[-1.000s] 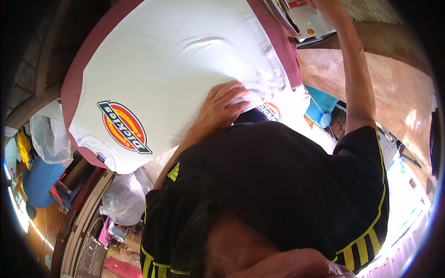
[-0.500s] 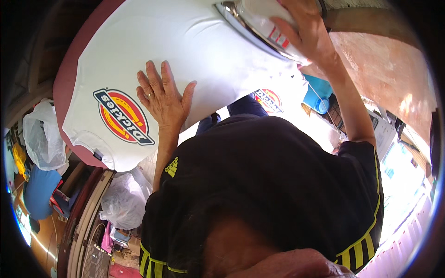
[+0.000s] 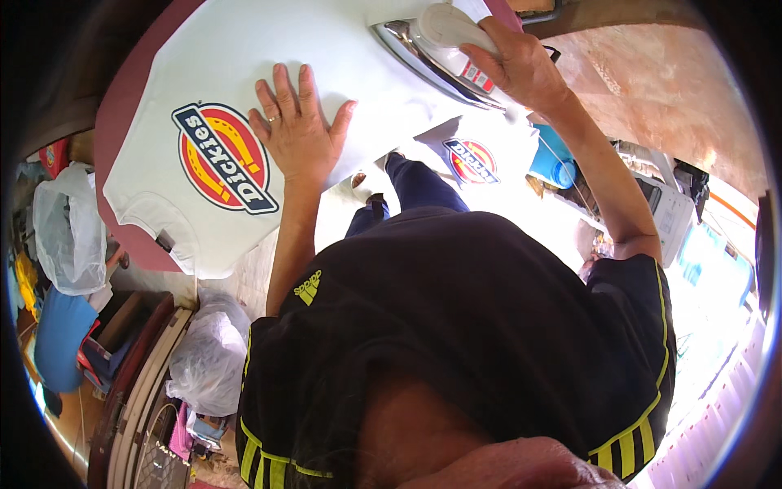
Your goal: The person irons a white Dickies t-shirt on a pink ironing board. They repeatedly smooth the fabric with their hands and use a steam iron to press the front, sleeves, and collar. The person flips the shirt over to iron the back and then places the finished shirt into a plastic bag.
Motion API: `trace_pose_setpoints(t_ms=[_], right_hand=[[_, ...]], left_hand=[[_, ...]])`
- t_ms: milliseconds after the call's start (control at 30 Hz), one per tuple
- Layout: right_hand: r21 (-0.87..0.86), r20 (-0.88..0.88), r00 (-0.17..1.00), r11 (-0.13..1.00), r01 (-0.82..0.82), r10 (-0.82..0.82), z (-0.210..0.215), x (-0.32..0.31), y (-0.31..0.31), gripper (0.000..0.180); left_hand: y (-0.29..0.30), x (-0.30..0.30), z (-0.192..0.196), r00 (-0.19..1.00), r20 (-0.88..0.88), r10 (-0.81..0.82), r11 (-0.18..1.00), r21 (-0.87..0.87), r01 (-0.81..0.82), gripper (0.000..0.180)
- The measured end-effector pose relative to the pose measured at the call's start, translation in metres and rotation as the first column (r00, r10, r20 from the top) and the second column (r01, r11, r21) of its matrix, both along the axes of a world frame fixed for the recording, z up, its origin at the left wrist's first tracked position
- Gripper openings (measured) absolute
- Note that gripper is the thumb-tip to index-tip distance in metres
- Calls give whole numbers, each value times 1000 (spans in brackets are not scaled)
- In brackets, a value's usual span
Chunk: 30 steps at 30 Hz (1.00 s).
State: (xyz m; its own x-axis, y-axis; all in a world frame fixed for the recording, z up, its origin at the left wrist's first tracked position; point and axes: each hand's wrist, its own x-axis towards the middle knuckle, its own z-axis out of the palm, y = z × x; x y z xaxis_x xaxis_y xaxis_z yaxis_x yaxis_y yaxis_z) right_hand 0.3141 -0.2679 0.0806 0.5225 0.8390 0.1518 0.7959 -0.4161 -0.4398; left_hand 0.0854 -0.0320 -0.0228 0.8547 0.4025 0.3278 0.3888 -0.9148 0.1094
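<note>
A white T-shirt [image 3: 350,49] with a red, yellow and blue printed logo [image 3: 224,157] lies spread over a maroon ironing board [image 3: 122,122]. My left hand [image 3: 303,134] rests flat on the cloth just right of the logo, fingers spread, a ring on one finger. At the far right of the shirt, my right hand [image 3: 528,69] is wrapped around the handle of a white clothes iron [image 3: 444,28]. The iron's shiny metal soleplate edge sits on the fabric, its tip toward the left. Part of the shirt hangs over the near edge, showing a second print [image 3: 471,161].
Clear plastic bags [image 3: 69,228] hang and lie at the left, beside a blue rounded object [image 3: 65,342] and a dark-red framed piece [image 3: 134,383]. A blue container [image 3: 554,159] stands right of the board. A brownish wall or panel [image 3: 652,98] rises at the far right.
The iron has come nearer to me across the shirt, in my right hand. My left hand stays flat beside the logo. The whole view has shifted, so the board appears higher.
</note>
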Motion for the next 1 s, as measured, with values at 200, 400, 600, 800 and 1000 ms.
trace_pose_setpoints(t_ms=[200,400,600,800,1000], right_hand=[[11,181,979,996,88,-89,13,40,24,46],[115,360,933,992,-54,9,-4,38,22,41],[130,138,984,987,96,-114,15,54,-7,35],[35,-33,877,876,480,-479,41,166,-34,45],[-39,191,890,903,428,-414,21,241,-1,58]], left_hand=[[0,0,-2,998,54,-14,1000,21,13,82],[-5,0,13,1000,-29,10,996,-93,-13,82],[-8,2,24,1000,-17,23,994,-109,-25,80],[-9,11,37,990,-133,49,984,-164,-70,79],[-7,7,33,993,-92,74,979,-181,-90,77]])
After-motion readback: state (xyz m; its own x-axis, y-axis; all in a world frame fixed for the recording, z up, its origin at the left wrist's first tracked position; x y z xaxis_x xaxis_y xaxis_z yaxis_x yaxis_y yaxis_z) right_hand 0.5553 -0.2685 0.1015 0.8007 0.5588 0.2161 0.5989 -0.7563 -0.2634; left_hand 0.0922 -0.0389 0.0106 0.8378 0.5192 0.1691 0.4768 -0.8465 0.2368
